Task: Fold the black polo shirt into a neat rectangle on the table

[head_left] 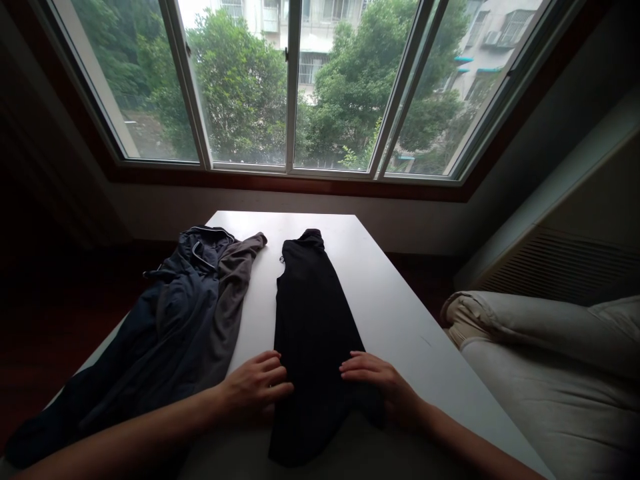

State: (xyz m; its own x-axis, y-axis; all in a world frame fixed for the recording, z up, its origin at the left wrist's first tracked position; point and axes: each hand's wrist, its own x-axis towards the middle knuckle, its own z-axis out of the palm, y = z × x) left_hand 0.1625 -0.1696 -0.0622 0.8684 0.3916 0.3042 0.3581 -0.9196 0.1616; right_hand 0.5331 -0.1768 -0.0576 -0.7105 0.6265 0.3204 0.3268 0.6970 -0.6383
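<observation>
A black garment, folded lengthwise into a long strip, lies on the white table. Its narrow, bunched end points at the window, and the wider, uneven hem is nearest me. My left hand rests at the garment's left edge, palm down, fingers loosely bent and a little apart. On the opposite edge my right hand lies with its fingers stretched over the cloth; its thumb is hidden. To the left, a dark blue jacket with a grey-brown sleeve is spread loosely, partly behind my left forearm.
Beyond the table's far edge is a wall with a wide sliding window in a red-brown frame. A pale padded seat stands to the right of the table, before a slatted panel. Dark floor shows at left.
</observation>
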